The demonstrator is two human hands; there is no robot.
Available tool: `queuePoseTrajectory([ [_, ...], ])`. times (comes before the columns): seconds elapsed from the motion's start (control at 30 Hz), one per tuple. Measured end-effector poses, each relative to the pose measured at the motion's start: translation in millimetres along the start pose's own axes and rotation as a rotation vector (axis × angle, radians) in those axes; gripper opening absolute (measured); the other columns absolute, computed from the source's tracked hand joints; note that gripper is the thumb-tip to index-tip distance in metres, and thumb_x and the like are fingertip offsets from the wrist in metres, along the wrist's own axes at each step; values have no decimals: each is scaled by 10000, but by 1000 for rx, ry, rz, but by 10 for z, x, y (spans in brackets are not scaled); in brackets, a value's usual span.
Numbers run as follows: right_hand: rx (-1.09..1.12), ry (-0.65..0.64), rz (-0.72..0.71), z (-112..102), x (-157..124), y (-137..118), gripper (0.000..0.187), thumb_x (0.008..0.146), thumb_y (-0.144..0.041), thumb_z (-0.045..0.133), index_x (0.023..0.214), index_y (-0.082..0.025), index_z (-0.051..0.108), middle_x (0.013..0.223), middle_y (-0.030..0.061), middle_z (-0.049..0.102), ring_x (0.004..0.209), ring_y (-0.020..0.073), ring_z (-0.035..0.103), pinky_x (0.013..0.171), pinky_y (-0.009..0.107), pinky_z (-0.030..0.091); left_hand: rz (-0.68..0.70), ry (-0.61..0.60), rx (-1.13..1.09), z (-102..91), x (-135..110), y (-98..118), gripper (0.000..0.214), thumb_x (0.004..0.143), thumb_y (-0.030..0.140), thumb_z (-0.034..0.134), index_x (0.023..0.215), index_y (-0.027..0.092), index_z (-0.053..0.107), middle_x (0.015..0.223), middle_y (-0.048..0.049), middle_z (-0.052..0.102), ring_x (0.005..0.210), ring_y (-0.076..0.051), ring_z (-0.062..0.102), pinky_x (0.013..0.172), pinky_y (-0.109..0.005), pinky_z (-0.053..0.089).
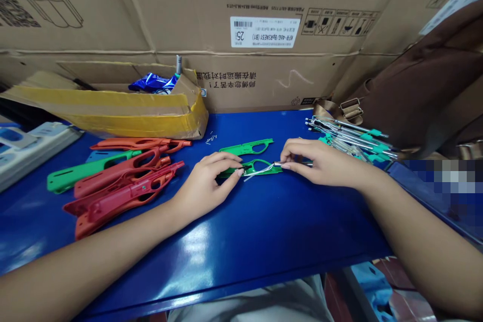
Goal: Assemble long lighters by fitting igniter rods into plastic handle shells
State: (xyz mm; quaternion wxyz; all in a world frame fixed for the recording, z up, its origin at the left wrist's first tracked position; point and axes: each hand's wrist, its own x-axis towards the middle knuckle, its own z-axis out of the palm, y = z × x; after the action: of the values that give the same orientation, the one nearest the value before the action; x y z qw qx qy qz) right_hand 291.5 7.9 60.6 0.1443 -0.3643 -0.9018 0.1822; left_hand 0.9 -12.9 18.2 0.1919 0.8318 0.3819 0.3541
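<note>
In front of me on the blue table lies a green lighter casing half (260, 165) with an oval opening. My left hand (211, 178) is closed over its left end, and thumb and forefinger meet at a small black part (246, 167). A thin white wire (258, 173) runs from there across the casing. My right hand (315, 161) pinches a thin metal lighter tube (278, 164) at the casing's right end. Just behind lies a second green casing half (245, 148), touched by neither hand.
Several red, orange and green casings (121, 176) lie at left, before a yellow-taped cardboard box (151, 115). Several metal tubes with teal parts (354, 138) are heaped at right beside a brown bag (422, 90). Small white bits (211, 137) lie behind my left hand. A large carton (181, 5) stands behind.
</note>
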Motion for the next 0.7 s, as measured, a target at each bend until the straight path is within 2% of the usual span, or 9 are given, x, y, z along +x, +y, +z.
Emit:
queuePoseTrajectory([
  [0.17,-91,-72,27,9,-5,67,177,995,-303,519,961,-191,652,968,51,673,856,195,603,844,335,398,-29,-38,21,-7,43,-5,153,971,243,601,1012,182,735,1044,-59,768,979,-217,706,894,-350,529],
  [0.4,-134,-103,31,-22,-16,54,191,984,-304,539,926,-198,687,936,46,691,829,194,618,803,324,411,11,-41,46,12,60,-32,158,969,236,619,1020,183,759,1023,-60,774,946,-220,702,858,-369,530],
  [0.7,-165,-54,10,-5,-15,64,194,991,-287,528,961,-208,703,986,58,700,876,203,654,840,330,444,-9,-34,31,2,56,-49,165,960,230,635,1044,176,767,1012,-63,759,931,-215,690,838,-365,525],
])
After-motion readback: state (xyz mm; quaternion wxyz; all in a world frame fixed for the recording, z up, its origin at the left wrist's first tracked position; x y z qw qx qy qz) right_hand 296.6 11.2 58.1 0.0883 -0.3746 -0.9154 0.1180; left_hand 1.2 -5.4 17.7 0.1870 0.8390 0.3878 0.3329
